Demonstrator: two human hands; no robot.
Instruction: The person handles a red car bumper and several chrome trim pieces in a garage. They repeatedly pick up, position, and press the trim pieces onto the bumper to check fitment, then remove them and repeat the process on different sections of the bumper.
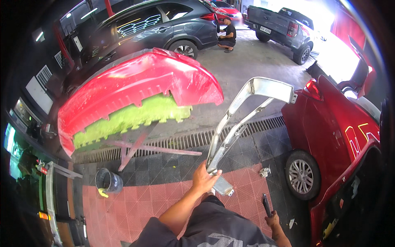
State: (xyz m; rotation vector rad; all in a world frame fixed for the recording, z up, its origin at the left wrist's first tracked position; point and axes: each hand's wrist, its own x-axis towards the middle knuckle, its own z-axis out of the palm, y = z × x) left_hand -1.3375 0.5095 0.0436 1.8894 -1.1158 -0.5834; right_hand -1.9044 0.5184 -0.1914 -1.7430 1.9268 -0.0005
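Note:
My left hand (204, 179) is closed around the lower part of a silver bumper trim piece (230, 111). The trim is long and curved, with an open slot between two rails; it rises away from me and bends right at its top. Low at my right side, my right hand (273, 220) grips the near end of a slim dark object (266, 204) whose kind I cannot make out. Beyond the trim to the left, a red car bumper (144, 82) rests over a yellow-green foam mat (140, 117) on a stand (142, 146).
A dark bucket (109, 181) with a yellow cloth on its rim stands at left. Close on my right is a red car (325, 123). A drain grate (177, 143) crosses the floor. Farther off, a person (228, 35) squats beside a dark car (156, 26); a grey pickup (284, 29) stands beyond.

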